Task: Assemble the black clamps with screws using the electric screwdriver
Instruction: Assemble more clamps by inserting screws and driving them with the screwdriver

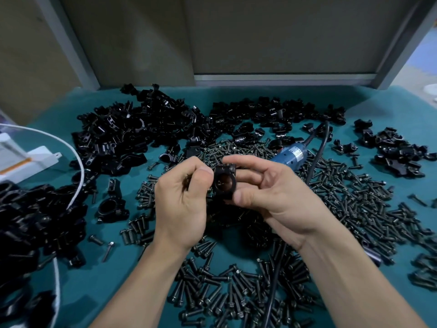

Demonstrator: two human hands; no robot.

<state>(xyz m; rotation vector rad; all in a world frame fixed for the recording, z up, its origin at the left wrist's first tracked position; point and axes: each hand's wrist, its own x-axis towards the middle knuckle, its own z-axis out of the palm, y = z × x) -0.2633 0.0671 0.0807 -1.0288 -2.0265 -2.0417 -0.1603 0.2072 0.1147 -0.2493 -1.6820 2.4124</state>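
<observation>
- My left hand is curled, with thumb and forefinger pinching the left side of a black clamp. Something dark shows between the curled fingers, and I cannot tell what it is.
- My right hand holds the same clamp from the other side. The thumb is pressed under its lower edge, the forefinger lies over its top and the other fingers are loosely bent behind it.
- The clamp is held up above the tabletop, between both hands, with its round bore facing me.
- Loose screws lie thick on the teal cloth below the clamp, to its right and nearer me.
- The electric screwdriver, with its blue body, lies just beyond the clamp to the right, among the screws. Its black cord runs off farther right.
- One assembled clamp lies flat to the left of the held clamp.
- A large heap of black clamp parts is beyond the clamp to the left.
- Another heap is well to the clamp's left, at the edge of view.
- A smaller heap is well to the clamp's right.
- A white cable and a white box lie far left of the clamp.
</observation>
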